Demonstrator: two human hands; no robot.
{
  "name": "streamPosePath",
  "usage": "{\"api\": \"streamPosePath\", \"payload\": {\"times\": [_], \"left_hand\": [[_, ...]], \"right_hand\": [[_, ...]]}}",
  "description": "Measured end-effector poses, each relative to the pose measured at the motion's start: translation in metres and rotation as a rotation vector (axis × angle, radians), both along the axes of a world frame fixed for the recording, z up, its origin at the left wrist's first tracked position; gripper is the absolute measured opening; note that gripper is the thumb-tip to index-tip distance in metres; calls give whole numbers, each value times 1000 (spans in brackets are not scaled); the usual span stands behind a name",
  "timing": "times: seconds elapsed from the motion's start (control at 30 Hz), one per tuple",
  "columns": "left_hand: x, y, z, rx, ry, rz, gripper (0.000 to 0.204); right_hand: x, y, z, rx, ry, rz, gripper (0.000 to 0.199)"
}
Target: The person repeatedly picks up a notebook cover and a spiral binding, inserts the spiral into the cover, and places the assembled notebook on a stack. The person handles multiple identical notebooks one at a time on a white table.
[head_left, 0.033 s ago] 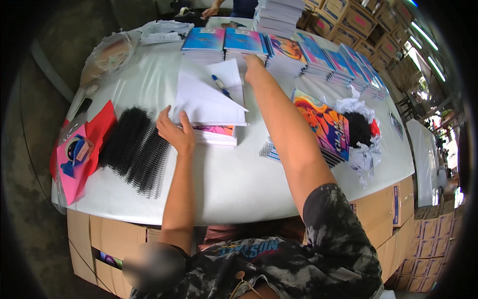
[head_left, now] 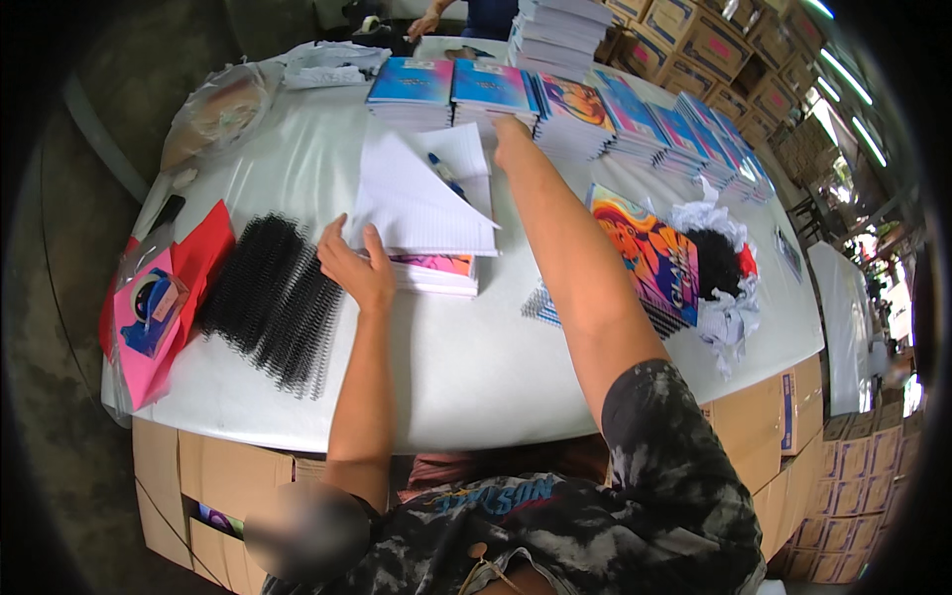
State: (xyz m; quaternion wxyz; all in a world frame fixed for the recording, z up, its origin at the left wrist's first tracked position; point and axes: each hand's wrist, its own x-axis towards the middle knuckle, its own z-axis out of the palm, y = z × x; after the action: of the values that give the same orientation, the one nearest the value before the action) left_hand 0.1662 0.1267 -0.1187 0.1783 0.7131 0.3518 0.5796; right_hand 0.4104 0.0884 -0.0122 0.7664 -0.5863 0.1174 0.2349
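Observation:
My left hand (head_left: 359,270), fingers spread and empty, is at the left edge of a stack of loose lined sheets (head_left: 421,203) lying askew. A blue and white pen (head_left: 446,175) rests on those sheets. Beneath them an orange and pink printed cover (head_left: 436,265) peeks out on top of a white paper block. My right arm stretches forward, and my right hand (head_left: 510,144) is at the front edge of a stack of blue and pink notebooks (head_left: 493,83); its fingers are hidden there. Left of my left hand lies a pile of black spiral binding coils (head_left: 270,297).
More notebook stacks (head_left: 635,107) line the table's far side. At right lie a colourful spiral notebook (head_left: 645,248) and crumpled white paper (head_left: 729,315). Red and pink sheets (head_left: 193,268) with tape sit at left. Across the table is another person's hand (head_left: 424,25). Cardboard boxes (head_left: 719,45) stand behind.
The whole view has shifted slightly, so things sit a little lower and to the right. Both hands keep nearly the same places among the papers and notebooks.

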Motion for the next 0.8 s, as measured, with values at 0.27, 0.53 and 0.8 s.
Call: {"api": "streamPosePath", "payload": {"times": [0.27,0.53,0.8], "left_hand": [[-2,16,-2,-172,-117,-55,32],[-7,19,1,-261,-221,-82,27],[-8,10,10,-379,-264,-182,26]], "right_hand": [[46,5,-67,-507,-62,230,35],[60,11,-89,-573,-12,321,25],[94,31,-123,-89,108,543,19]]}}
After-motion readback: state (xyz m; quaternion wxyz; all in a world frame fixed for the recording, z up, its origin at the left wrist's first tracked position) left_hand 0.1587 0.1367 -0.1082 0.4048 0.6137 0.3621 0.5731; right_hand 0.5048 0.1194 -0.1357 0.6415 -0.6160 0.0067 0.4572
